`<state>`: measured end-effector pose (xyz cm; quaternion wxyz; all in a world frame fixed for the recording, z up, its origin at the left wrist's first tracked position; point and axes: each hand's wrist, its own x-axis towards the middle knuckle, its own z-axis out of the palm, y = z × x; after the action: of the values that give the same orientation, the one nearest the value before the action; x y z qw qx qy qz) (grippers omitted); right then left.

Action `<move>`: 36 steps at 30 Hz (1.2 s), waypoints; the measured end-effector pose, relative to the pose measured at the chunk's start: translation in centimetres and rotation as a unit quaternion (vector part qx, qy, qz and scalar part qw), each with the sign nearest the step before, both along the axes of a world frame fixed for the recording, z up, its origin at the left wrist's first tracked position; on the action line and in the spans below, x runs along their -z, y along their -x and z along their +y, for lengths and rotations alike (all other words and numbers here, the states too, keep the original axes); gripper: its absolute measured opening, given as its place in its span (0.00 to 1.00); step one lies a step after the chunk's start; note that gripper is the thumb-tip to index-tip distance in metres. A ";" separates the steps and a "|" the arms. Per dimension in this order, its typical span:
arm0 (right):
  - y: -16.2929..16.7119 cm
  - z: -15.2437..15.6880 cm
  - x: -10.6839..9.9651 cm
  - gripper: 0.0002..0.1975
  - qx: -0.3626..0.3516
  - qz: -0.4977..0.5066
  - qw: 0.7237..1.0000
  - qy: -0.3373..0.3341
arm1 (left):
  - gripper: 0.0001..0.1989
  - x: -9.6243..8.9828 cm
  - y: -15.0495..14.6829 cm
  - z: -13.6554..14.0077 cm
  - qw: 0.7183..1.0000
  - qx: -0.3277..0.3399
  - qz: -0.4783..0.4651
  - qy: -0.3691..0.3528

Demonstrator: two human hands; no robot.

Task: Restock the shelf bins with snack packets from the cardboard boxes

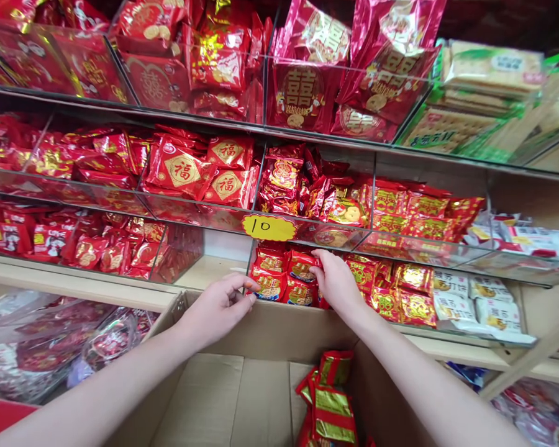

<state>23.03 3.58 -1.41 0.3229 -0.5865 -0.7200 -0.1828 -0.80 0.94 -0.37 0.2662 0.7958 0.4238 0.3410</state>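
Observation:
Low in the shelf, red and gold snack packets (266, 287) stand in a small group behind a clear front. My left hand (221, 305) is at the left side of this group, thumb and forefinger apart near the packets, with nothing seen between them. On the right side, my right hand (336, 280) has thumb and fingertips closed at the edge of an upper snack packet (300, 266). A cardboard box (214, 385) stands open below my forearms. Inside its right part lie several red packets with gold bands (334, 415).
Clear dividers split the shelves into bins of red packets (181, 167). A yellow price tag (269, 228) marked 10 hangs just above my hands. White packets (496, 310) and green-wrapped crackers (456, 127) are at the right. Bagged goods (41, 347) fill the lower left.

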 end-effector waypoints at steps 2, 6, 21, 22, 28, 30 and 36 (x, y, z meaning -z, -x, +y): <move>0.2 0.2 -0.2 0.10 0.027 -0.028 0.999 0.021 | 0.08 0.1 0.0 0.1 1.000 0.004 0.003 -0.004; 0.9 0.1 -0.7 0.10 0.096 -0.123 0.987 0.040 | 0.09 0.5 -0.1 0.3 1.000 0.010 0.009 -0.007; 1.8 0.6 -0.7 0.11 0.067 -0.202 0.975 0.069 | 0.07 0.6 -0.5 0.0 0.997 0.022 0.063 -0.031; 1.8 0.7 -0.7 0.11 0.068 -0.204 0.974 0.076 | 0.07 0.7 -0.5 0.0 0.997 0.025 0.063 -0.029; 1.8 0.3 -0.8 0.10 0.061 -0.204 0.974 0.083 | 0.08 0.7 -0.5 -0.1 0.997 0.030 0.065 -0.020; 1.6 0.1 -0.7 0.10 0.055 -0.199 0.975 0.085 | 0.08 0.6 -0.5 -0.2 0.997 0.034 0.066 -0.021; 1.3 0.4 -0.9 0.10 0.058 -0.214 0.969 0.108 | 0.07 0.4 -0.6 -0.6 0.995 0.047 0.067 -0.053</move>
<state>21.71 3.98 -0.48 0.0852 -0.6058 -0.7527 -0.2431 -0.24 0.34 -0.77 0.2108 0.8489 0.3838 0.2958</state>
